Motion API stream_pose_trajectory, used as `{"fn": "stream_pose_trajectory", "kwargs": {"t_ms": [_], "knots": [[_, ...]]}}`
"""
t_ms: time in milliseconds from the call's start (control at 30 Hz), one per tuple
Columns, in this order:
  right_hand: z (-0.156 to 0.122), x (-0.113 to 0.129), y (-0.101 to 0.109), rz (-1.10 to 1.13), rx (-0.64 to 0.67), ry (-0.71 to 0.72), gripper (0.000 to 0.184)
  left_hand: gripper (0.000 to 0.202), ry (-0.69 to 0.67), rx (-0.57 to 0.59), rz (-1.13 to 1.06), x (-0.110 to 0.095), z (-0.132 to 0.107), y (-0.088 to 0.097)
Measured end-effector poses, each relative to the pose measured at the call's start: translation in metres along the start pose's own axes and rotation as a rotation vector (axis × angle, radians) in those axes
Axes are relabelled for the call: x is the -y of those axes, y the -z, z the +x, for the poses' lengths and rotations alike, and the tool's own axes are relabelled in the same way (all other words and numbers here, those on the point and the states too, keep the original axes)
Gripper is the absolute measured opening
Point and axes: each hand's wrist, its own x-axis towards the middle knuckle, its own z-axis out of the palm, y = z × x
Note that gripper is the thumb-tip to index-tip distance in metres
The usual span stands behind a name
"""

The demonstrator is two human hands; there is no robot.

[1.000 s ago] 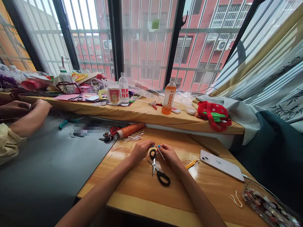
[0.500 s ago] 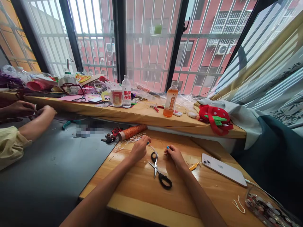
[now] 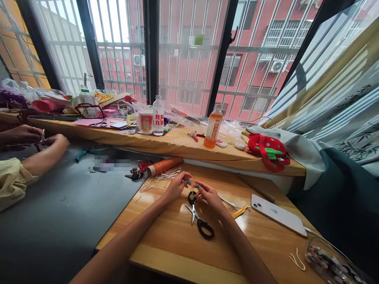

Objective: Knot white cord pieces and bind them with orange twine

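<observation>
My left hand (image 3: 178, 186) is closed in a pinch on a thin pale cord (image 3: 192, 182) above the wooden table. Close beside it, my right hand (image 3: 208, 195) has thumb and forefinger drawn together at the same cord, its other fingers curled. Just below both hands lie black-handled scissors (image 3: 193, 215) with their blades apart. A white strand (image 3: 227, 200) rests on the table to the right of my right hand. Behind my left hand are loose white cord pieces (image 3: 161, 178) and a spool of orange cord (image 3: 164, 166).
A white phone (image 3: 278, 215) with a cable and a yellow-handled tool (image 3: 241, 212) lie at right. A clear container of beads (image 3: 328, 260) is at bottom right. Bottles, including an orange drink (image 3: 213, 128), line the sill. Another person's hands (image 3: 44, 140) work at left.
My hands have come together over the scissors, the right moving left toward the cord in my left hand. A white strand now shows right of my right hand.
</observation>
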Motion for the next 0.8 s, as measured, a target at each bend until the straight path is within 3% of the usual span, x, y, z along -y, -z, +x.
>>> {"fn": "stream_pose_trajectory", "kwargs": {"t_ms": [100, 233, 367, 600, 800], "knots": [[-0.003, 0.004, -0.004, -0.030, 0.033, 0.040, 0.037, 0.011, 0.014, -0.007, 0.037, -0.004, -0.001, 0.000], [-0.006, 0.009, -0.009, -0.168, -0.029, 0.149, 0.028, 0.012, 0.020, -0.006, 0.062, -0.009, -0.002, -0.001], [-0.007, 0.008, -0.008, -0.234, -0.028, 0.144, 0.026, 0.013, 0.021, -0.014, 0.046, -0.009, -0.001, 0.000], [-0.004, 0.003, -0.004, -0.132, -0.048, 0.143, 0.026, 0.018, 0.037, -0.022, 0.076, 0.000, 0.000, 0.000], [-0.004, 0.003, -0.004, 0.077, 0.018, 0.017, 0.030, 0.018, 0.055, -0.013, 0.040, -0.001, 0.001, 0.001]]}}
